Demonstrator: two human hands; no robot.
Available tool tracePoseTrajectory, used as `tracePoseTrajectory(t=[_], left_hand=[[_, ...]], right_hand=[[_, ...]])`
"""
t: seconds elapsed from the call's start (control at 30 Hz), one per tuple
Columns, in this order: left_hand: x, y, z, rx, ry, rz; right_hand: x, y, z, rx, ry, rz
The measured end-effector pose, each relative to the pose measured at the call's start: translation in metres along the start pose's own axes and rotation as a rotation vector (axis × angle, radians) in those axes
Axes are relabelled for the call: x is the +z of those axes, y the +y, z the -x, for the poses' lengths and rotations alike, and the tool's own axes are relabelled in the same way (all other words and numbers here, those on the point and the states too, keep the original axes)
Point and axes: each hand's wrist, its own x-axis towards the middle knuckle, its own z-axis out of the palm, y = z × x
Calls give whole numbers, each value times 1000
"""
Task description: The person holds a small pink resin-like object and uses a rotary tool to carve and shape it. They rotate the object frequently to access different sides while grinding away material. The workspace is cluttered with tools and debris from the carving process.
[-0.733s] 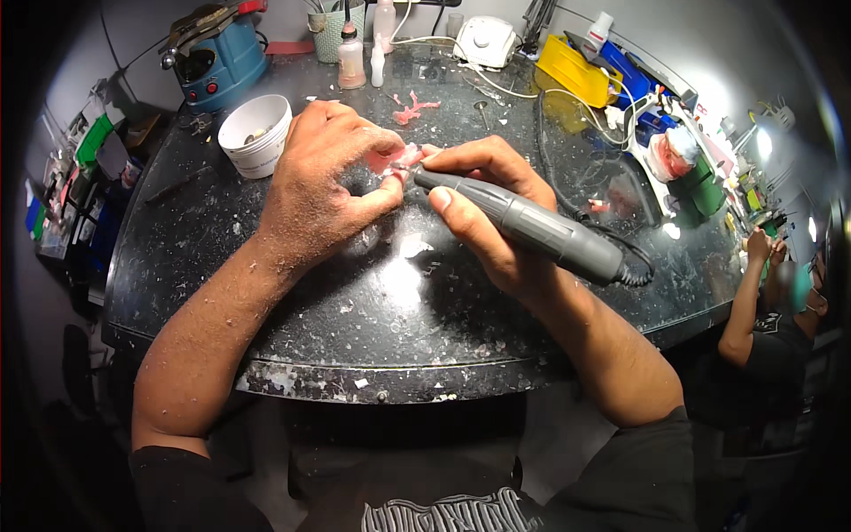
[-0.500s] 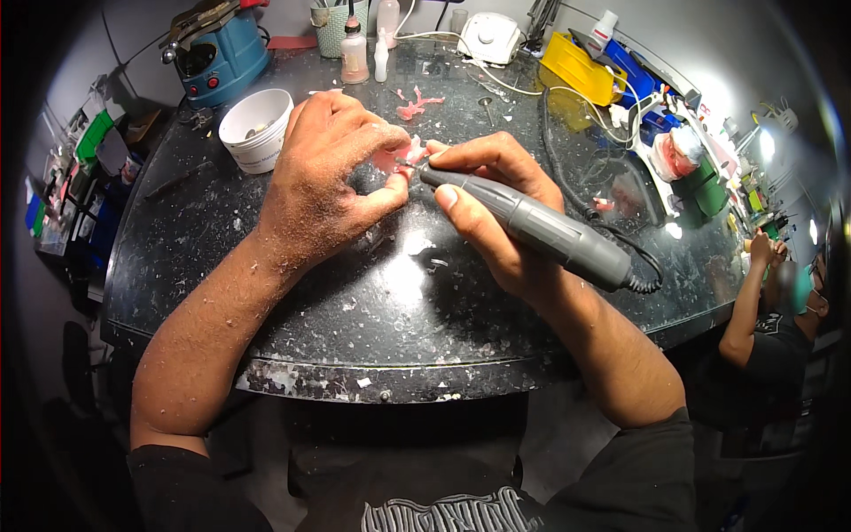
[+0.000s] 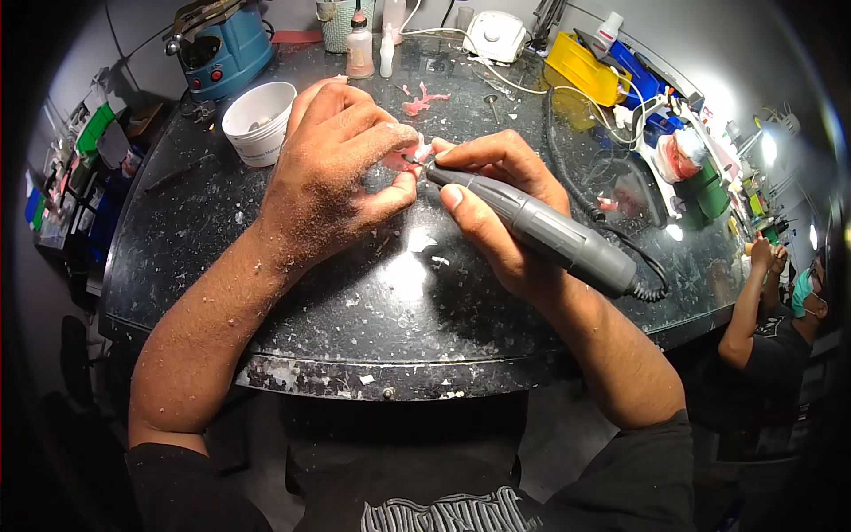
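My left hand (image 3: 332,168), dusted with pale shavings, pinches a small pink denture piece (image 3: 399,161) between thumb and fingers. Most of that piece is hidden behind the fingers. In a pen-like grip, my right hand (image 3: 501,199) holds a dark grey rotary handpiece (image 3: 554,232), its cord curling from the back end. The slim bur (image 3: 411,160) at its tip meets the pink piece, or is very close to it; I cannot tell which. Both hands are above the middle of the black table, fingertips close together.
A white tub (image 3: 257,124) stands left of my left hand. Behind are a blue machine (image 3: 226,53), a dropper bottle (image 3: 359,53), branching pink scraps (image 3: 424,100) and a white control box (image 3: 495,37). A yellow bin (image 3: 581,69) stands far right. Shavings litter the black table (image 3: 355,328). Another person (image 3: 771,310) sits at right.
Both hands keep their grips, with only a slight shift of the handpiece and pink piece. The whole view has moved a little. The person at right has raised their head slightly.
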Motion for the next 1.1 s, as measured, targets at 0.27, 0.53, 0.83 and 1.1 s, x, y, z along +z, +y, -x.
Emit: tracePoseTrajectory(t=[0.27, 0.53, 0.83, 1.1], left_hand=[[0, 0, 0, -39, 8, 32], [1, 4, 3, -191, -13, 96], [0, 10, 2, -282, -26, 156], [2, 11, -1, -289, 24, 201]], right_hand=[[-1, -6, 0, 74, 3, 52], [2, 1, 0, -23, 22, -2], [2, 1, 1, -8, 63, 20], [-7, -9, -2, 138, 75, -12]])
